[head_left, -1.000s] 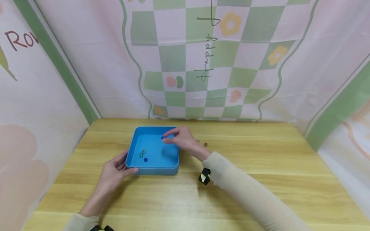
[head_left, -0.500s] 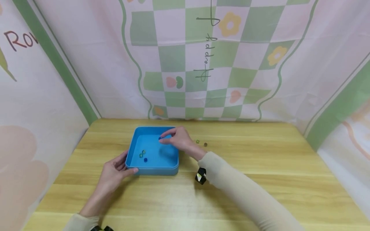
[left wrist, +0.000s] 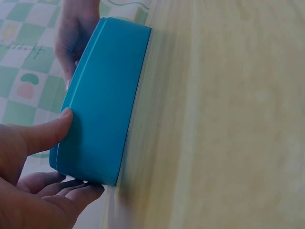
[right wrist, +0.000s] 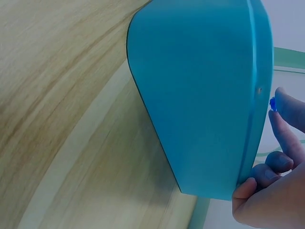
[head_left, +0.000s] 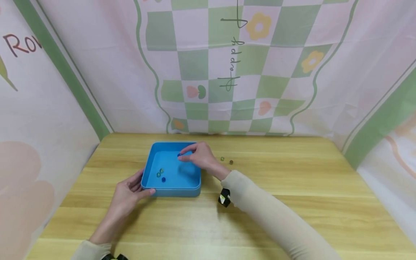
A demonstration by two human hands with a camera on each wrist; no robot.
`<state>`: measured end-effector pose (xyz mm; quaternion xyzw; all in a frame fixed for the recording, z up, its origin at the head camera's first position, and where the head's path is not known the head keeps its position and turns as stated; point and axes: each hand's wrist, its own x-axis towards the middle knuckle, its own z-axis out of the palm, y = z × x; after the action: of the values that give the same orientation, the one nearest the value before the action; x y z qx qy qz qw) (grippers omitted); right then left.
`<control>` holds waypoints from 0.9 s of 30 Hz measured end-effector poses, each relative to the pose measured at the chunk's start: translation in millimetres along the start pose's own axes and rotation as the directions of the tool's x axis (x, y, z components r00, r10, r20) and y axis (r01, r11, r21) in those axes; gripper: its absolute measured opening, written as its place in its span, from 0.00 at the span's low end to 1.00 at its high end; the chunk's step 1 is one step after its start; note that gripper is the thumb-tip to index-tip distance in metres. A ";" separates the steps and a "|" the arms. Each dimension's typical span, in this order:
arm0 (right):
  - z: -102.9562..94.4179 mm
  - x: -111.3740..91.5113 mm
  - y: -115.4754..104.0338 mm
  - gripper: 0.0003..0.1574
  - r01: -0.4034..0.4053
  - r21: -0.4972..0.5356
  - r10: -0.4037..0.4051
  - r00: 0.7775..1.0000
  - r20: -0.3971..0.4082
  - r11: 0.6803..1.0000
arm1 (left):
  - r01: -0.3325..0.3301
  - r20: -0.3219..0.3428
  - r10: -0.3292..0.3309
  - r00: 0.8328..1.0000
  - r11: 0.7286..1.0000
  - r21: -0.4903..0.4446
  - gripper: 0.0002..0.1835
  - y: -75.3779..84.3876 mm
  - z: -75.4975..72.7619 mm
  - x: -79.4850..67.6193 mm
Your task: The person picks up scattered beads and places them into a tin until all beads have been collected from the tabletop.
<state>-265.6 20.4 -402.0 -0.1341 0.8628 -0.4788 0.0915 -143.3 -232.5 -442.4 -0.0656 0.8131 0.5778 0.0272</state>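
Note:
A shallow, open blue box [head_left: 171, 193] sits on the table. My left hand [head_left: 126, 196] holds its near left corner, thumb on the front wall and fingers along the left side [left wrist: 43, 176]. Over the box's right part, my right hand [head_left: 203, 157] pinches a small blue bead [right wrist: 273, 104] between thumb and index finger. In the right wrist view its other fingers are curled near the box rim. On the box floor lie another blue bead [head_left: 163, 180] and two clear greenish beads, the nearer bead [head_left: 158, 175] and the farther bead [head_left: 161, 170].
To the right of the box, a greenish bead [head_left: 222, 159] and a brownish bead [head_left: 231, 162] lie on the wooden table [head_left: 276, 187]. A patterned cloth [head_left: 221, 65] hangs behind the table, with more cloth at both sides.
My right hand has shifted slightly left over the box with the blue bead in its pinch, uncovering more of the greenish bead on the table. The left hand and the box have not moved.

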 end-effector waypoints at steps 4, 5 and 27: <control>0.4 -0.2 -1.1 0.09 -0.003 -0.004 0.003 1.000 -0.003 1.000 | -0.003 0.002 0.003 1.000 1.000 -0.006 0.48 -0.2 -0.2 0.2; 0.4 -0.1 -1.3 0.09 -0.003 -0.005 0.003 1.000 -0.003 1.000 | -0.005 0.003 0.005 1.000 1.000 -0.007 0.48 -0.4 -0.3 0.3; -9.3 -1.4 -1.2 0.11 -0.012 0.083 0.015 0.999 -0.039 0.996 | -0.010 0.011 0.010 1.000 1.000 -0.009 0.48 -2.5 -1.2 0.8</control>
<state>-266.8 27.7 -396.1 -0.1149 0.8447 -0.5161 0.0833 -143.7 -234.5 -444.4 -0.0583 0.8107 0.5818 0.0287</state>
